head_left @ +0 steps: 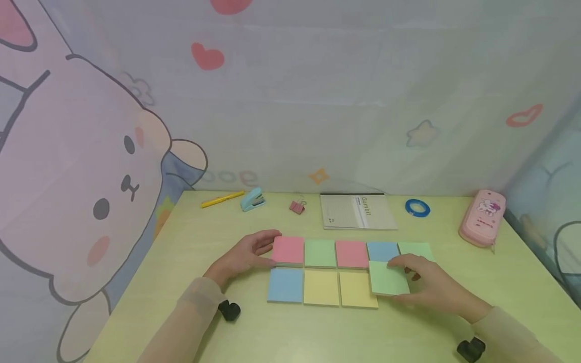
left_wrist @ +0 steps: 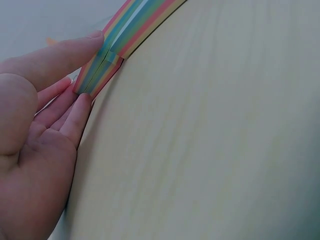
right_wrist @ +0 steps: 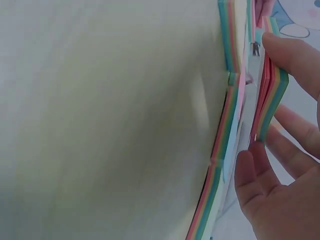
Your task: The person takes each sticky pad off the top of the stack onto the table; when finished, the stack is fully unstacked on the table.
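Square sticky note pads lie in two rows on the table. At the left end of the back row, my left hand [head_left: 244, 256] holds a pink sticky note pad [head_left: 288, 250] by its left side, thumb toward the near corner and fingers at the far one. My right hand [head_left: 433, 286] pinches a green sticky note pad [head_left: 389, 278] by its right side. In the right wrist view this pad [right_wrist: 274, 97] is raised, its layered edge showing. It overlaps a yellow pad [head_left: 356, 290] and a blue pad [head_left: 383, 250] in the head view.
Along the back lie a yellow pen [head_left: 222, 199], light blue stapler [head_left: 252, 199], pink binder clip [head_left: 297, 206], notebook [head_left: 356, 213], blue tape roll [head_left: 417, 207] and pink pencil case [head_left: 483, 218]. A printed cloth [head_left: 295, 101] hangs behind the table [head_left: 317, 333].
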`<state>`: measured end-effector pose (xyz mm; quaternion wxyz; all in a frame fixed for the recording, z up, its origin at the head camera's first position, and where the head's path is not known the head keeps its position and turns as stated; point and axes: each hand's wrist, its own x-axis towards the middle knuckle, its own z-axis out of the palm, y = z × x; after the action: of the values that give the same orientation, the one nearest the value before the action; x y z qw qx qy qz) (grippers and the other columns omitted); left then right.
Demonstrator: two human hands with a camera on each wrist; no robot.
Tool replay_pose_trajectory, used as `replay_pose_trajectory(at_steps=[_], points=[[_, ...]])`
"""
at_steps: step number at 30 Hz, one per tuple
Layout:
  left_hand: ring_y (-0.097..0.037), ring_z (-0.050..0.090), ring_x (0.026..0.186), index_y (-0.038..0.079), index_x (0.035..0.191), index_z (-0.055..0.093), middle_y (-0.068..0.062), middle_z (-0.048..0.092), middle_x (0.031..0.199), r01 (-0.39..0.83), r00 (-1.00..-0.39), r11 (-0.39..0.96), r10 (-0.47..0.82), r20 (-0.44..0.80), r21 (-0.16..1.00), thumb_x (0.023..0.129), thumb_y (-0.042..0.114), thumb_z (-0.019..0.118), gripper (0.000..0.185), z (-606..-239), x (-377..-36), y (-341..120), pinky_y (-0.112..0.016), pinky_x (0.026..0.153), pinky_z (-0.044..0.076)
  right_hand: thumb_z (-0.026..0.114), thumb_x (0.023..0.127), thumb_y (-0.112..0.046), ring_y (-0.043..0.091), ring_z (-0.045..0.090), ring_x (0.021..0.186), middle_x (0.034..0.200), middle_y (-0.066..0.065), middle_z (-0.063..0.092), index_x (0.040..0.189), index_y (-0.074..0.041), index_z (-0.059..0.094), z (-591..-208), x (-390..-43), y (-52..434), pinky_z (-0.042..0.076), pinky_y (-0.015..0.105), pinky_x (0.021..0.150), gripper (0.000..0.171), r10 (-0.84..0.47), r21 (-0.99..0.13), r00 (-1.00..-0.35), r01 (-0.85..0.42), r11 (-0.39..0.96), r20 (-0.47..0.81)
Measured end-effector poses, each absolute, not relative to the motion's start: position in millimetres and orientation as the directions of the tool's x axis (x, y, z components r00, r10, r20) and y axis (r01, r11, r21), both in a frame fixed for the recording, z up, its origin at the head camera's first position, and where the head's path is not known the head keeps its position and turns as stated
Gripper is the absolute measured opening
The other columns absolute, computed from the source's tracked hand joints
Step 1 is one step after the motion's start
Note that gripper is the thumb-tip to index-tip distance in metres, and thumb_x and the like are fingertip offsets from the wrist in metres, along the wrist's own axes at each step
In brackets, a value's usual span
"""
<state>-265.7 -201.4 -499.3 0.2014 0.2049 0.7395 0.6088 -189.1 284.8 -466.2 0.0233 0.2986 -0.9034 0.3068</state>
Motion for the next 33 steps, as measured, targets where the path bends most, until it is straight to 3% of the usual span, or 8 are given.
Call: replay_pose_trajectory(at_steps=[9,14,18,33], points=[[-0.035,0.036,0.154,0.003,0.161,0.037,-0.016,0.038,0.167,0.055,-0.837,0.173,0.544,-0.049,0.983,0.090,0.002,0.082,0.084,-497,-264,-201,-0.033,0.120,0.040,0.095,0.078,-0.037,0.004,0.056,0.093,0.124,-0.002,0.067,0.123,-0.018,0.067,-477,-179,304,0.056,0.025,0.072,0.056,-0.588,-0.516,-0.770,-0.619,0.592,0.249],[-0.035,0.036,0.154,0.004,0.162,0.037,-0.015,0.037,0.167,0.057,-0.839,0.179,0.542,-0.049,0.982,0.091,0.004,0.082,0.084,-497,-265,-202,-0.034,0.120,0.040,0.094,0.079,-0.042,0.012,0.062,0.108,0.130,0.005,0.068,0.120,-0.020,0.069,-478,-178,306,0.059,0.029,0.085,0.053,-0.596,-0.437,-0.772,-0.624,0.648,0.219],[-0.034,0.036,0.155,0.004,0.162,0.037,-0.015,0.038,0.167,0.048,-0.839,0.177,0.541,-0.057,0.983,0.090,0.003,0.082,0.084,-496,-266,-201,-0.033,0.119,0.041,0.091,0.080,-0.048,0.022,0.064,0.118,0.134,0.003,0.067,0.120,-0.021,0.070,-478,-176,305,0.058,0.035,0.097,0.053,-0.580,-0.395,-0.793,-0.602,0.695,0.188],[-0.033,0.036,0.155,0.004,0.162,0.037,-0.014,0.037,0.167,0.037,-0.841,0.180,0.537,-0.067,0.983,0.090,0.002,0.082,0.085,-497,-264,-201,-0.033,0.120,0.040,0.091,0.080,-0.048,0.025,0.066,0.117,0.131,0.001,0.069,0.117,-0.021,0.072,-479,-176,299,0.058,0.038,0.097,0.049,-0.578,-0.390,-0.789,-0.609,0.691,0.209]])
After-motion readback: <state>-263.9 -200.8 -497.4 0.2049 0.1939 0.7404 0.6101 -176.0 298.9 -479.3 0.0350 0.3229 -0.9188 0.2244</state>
